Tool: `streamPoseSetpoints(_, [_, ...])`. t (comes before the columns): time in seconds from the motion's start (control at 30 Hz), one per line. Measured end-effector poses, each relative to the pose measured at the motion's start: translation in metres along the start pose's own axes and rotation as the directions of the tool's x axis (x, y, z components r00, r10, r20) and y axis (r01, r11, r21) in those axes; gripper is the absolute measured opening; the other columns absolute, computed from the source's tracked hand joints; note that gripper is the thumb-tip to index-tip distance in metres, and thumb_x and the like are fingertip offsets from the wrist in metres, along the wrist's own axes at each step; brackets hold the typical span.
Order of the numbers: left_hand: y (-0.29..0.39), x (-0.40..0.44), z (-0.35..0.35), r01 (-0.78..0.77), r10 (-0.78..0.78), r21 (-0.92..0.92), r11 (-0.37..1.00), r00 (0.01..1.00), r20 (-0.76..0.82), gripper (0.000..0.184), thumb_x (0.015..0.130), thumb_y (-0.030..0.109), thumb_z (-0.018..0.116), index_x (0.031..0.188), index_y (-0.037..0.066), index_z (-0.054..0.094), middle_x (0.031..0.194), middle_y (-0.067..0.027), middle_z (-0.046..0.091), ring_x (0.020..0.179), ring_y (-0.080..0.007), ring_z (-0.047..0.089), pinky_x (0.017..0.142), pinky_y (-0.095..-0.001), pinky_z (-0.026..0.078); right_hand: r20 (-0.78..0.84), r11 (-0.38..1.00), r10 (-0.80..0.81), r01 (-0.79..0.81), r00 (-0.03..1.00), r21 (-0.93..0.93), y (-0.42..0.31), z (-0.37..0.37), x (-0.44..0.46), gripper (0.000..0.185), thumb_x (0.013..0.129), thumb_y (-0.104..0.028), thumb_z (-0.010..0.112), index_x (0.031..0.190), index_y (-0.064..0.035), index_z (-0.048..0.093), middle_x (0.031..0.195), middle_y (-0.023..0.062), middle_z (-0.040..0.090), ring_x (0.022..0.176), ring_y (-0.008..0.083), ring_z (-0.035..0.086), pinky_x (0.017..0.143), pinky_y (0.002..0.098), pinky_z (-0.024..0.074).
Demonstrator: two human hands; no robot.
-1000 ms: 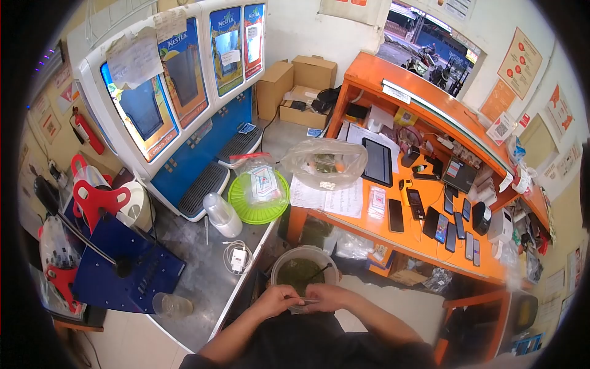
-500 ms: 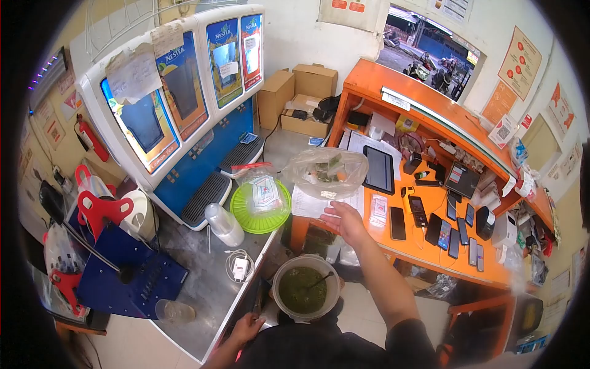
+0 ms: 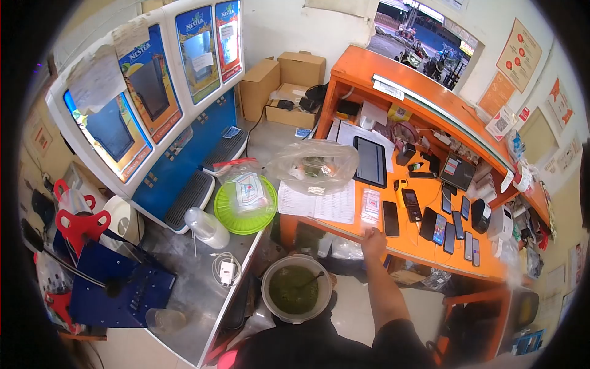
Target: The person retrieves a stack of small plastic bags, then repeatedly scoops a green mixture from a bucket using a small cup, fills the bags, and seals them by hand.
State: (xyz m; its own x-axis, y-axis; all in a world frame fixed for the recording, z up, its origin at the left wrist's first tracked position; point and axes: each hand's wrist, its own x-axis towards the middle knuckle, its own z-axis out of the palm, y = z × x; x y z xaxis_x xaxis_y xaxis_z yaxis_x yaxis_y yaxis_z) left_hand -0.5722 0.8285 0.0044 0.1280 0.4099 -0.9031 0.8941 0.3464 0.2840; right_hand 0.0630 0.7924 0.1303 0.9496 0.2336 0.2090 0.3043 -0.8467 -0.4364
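Observation:
My right hand (image 3: 373,243) is at the front edge of the orange desk, its fingers drawn together at the lower end of a clear plastic packet (image 3: 370,206). Whatever is between the fingertips is too small to make out. My left hand is out of view. Below, between the counter and the desk, a round tub (image 3: 265,289) holds a green mixture (image 3: 294,290), with a dark handle (image 3: 311,280) sticking out of it. On papers (image 3: 335,206) at the desk's left end lies an open clear plastic bag (image 3: 313,166) with food inside.
A green lidded basket (image 3: 239,222) bearing a plastic bag, a clear bottle (image 3: 208,229), a white charger (image 3: 227,272) and a cup (image 3: 166,320) are on the metal counter. Several phones (image 3: 439,229) and a tablet (image 3: 370,162) lie on the desk. Drink dispensers (image 3: 150,92) stand at left.
My right hand came off the tub area, passed near the clear bag, then moved right and down to the packet. My left hand has dropped out of view. The view has shifted slightly.

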Motion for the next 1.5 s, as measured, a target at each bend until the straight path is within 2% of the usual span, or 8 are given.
streamPoseSetpoints(0.47, [-0.009, -0.002, -0.009, -0.053, 0.053, -0.009, 0.999, 0.996, -0.079, 0.064, 0.095, 0.052, 0.059, 0.122, -0.005, 0.065, 0.113, -0.0247, 0.070, 0.110, -0.0380, 0.067, 0.094, -0.0457, 0.051, -0.079, 0.974, -0.127, 0.140, 0.989, 0.176, 0.024, 0.010, 0.013, 0.018, 0.093, -0.019, 0.062, 0.098, -0.0032, 0.067, 0.098, 0.0209, 0.062, 0.095, 0.0391, 0.059, 0.084, 0.0485, 0.0476])
streamPoseSetpoints(0.6, [0.019, -0.001, -0.015, -0.545, 0.555, 0.114, 0.830, 0.790, -0.261, 0.063, 0.094, 0.051, 0.060, 0.119, -0.006, 0.066, 0.112, -0.0242, 0.071, 0.110, -0.0373, 0.067, 0.093, -0.0454, 0.051, -0.200, 0.886, -0.090, 0.170, 0.976, 0.432, 0.010, -0.020, -0.018, 0.014, 0.096, -0.012, 0.059, 0.097, 0.0020, 0.061, 0.093, 0.0210, 0.061, 0.091, 0.0369, 0.059, 0.082, 0.0456, 0.0467])
streamPoseSetpoints(0.67, [0.107, -0.052, -0.031, -0.351, 0.351, 0.035, 0.936, 0.915, -0.199, 0.056, 0.097, 0.046, 0.059, 0.119, -0.005, 0.067, 0.109, -0.0199, 0.072, 0.106, -0.0315, 0.069, 0.090, -0.0412, 0.052, -0.229, 0.820, -0.220, 0.307, 0.948, 0.483, -0.002, -0.037, -0.044, 0.012, 0.096, -0.009, 0.059, 0.096, 0.0027, 0.060, 0.095, 0.0206, 0.062, 0.091, 0.0354, 0.060, 0.083, 0.0423, 0.0474])
streamPoseSetpoints(0.9, [0.289, -0.130, -0.016, -0.470, 0.706, -0.705, 0.532, 0.705, 0.063, 0.041, 0.107, 0.035, 0.050, 0.120, -0.001, 0.065, 0.112, -0.0097, 0.071, 0.100, -0.0175, 0.067, 0.090, -0.0322, 0.051, 0.084, 0.415, -0.793, 0.433, 0.604, 0.800, -0.084, -0.098, -0.201, 0.016, 0.085, -0.009, 0.073, 0.099, -0.0028, 0.067, 0.105, 0.0151, 0.066, 0.099, 0.0330, 0.065, 0.088, 0.0413, 0.0523])
streamPoseSetpoints(1.07, [0.287, -0.098, -0.015, -0.852, 0.856, -0.137, 0.504, 0.515, -0.052, 0.025, 0.104, 0.023, 0.056, 0.105, 0.002, 0.071, 0.095, -0.0080, 0.073, 0.090, -0.0140, 0.067, 0.082, -0.0295, 0.052, 0.171, 0.389, -0.863, 0.410, 0.475, 0.825, -0.100, -0.120, -0.209, 0.024, 0.086, -0.013, 0.074, 0.105, -0.0015, 0.066, 0.111, 0.0148, 0.062, 0.105, 0.0336, 0.063, 0.092, 0.0412, 0.0508])
streamPoseSetpoints(1.2, [0.285, -0.125, -0.026, -0.756, 0.753, -0.075, 0.650, 0.629, 0.191, 0.021, 0.100, 0.020, 0.063, 0.096, 0.002, 0.072, 0.081, -0.0048, 0.071, 0.078, -0.0097, 0.065, 0.072, -0.0292, 0.052, 0.224, 0.495, -0.793, 0.385, 0.567, 0.779, -0.096, -0.120, -0.201, 0.023, 0.091, -0.016, 0.070, 0.110, -0.0025, 0.067, 0.105, 0.0147, 0.066, 0.102, 0.0337, 0.065, 0.089, 0.0402, 0.0515])
streamPoseSetpoints(1.33, [0.282, -0.125, -0.031, -0.852, 0.827, 0.032, 0.523, 0.516, 0.222, 0.021, 0.094, 0.023, 0.071, 0.095, 0.002, 0.072, 0.079, -0.0073, 0.070, 0.075, -0.0150, 0.067, 0.070, -0.0333, 0.053, 0.577, 0.616, -0.785, 0.187, 0.224, 0.765, -0.094, -0.120, -0.197, 0.017, 0.095, -0.014, 0.065, 0.107, -0.0035, 0.069, 0.098, 0.0153, 0.071, 0.093, 0.0299, 0.069, 0.083, 0.0390, 0.0527])
streamPoseSetpoints(1.5, [0.292, -0.165, -0.022, -0.720, 0.896, 0.628, 0.296, -0.019, -0.444, 0.025, 0.084, 0.029, 0.077, 0.085, 0.006, 0.068, 0.076, -0.0113, 0.060, 0.072, -0.0316, 0.060, 0.065, -0.0455, 0.047, 0.710, 0.769, -0.596, 0.012, 0.375, 0.639, -0.087, -0.101, -0.211, 0.015, 0.095, -0.017, 0.070, 0.096, -0.0024, 0.067, 0.089, 0.0066, 0.070, 0.083, 0.0140, 0.066, 0.075, 0.0319, 0.0523])
